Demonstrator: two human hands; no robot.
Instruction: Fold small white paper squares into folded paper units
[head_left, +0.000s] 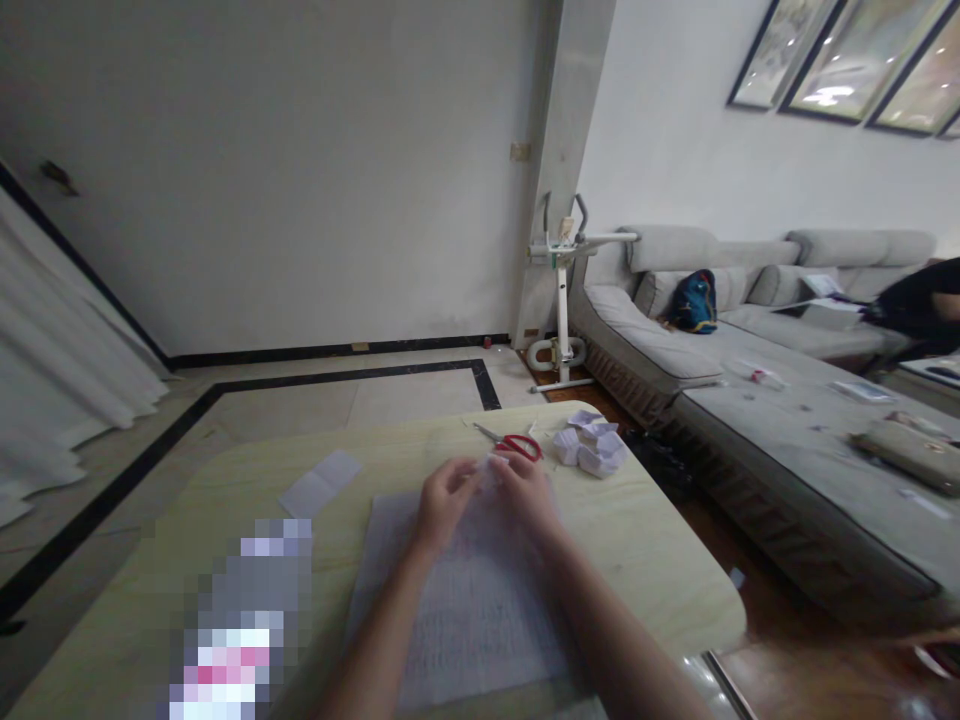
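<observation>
The small white paper point(493, 462) is between the fingertips of the two hands, over the far edge of the printed sheet point(469, 610). The left hand point(448, 498) comes in from the left and the right hand point(526, 488) from the right, both pinching the paper – the fingers bent close together, neither hand clenched. Both forearms reach across the printed sheet from its near side.

The small white paper is pale and mostly covered by the fingers; blur hides its exact shape and any folds. The printed sheet is broad and lies flat, with faint rows of marks too soft to read.

Just beyond the printed sheet, near the right hand, lie scissors point(517, 437) with red handles, their blades pointing away to the left. Right of the scissors, beyond the sheet's far right corner, sits a cluster of folded papers point(604, 460), white and angular. Off the sheet's far left corner is a creased paper point(321, 482), lying flat.

The tabletop point(656, 575) has open room to the right of the printed sheet, up to a rounded corner, and a bare strip between the sheet and the creased paper – the lower left is masked by coarse blocks.
</observation>
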